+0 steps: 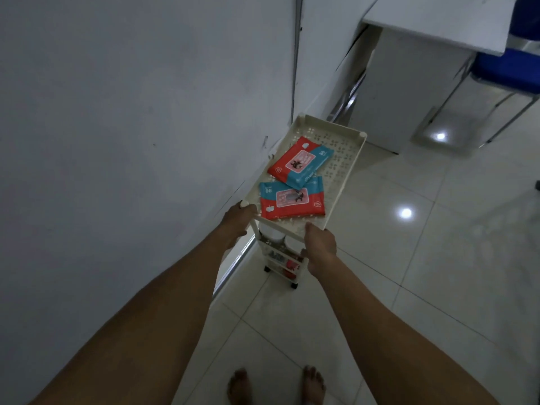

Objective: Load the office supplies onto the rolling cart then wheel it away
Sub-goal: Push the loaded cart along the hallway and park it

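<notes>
A narrow cream rolling cart (344, 159) stands on the tiled floor close to the wall. Its perforated top tray holds two red-and-blue wipe packs: one (301, 162) farther from me, partly overlapping the nearer one (292, 201). Lower shelves hold small items, mostly hidden under the tray. My left hand (238, 220) grips the tray's near left corner. My right hand (321, 244) is closed on the near right corner. Black casters (293, 286) show at the bottom.
A grey wall (131, 127) runs along the left, almost touching the cart. Ahead stands a white desk (438, 21) with a blue chair (508, 68) beside it. Glossy white floor tiles (423, 244) spread to the right. My bare feet (277, 384) are at the bottom.
</notes>
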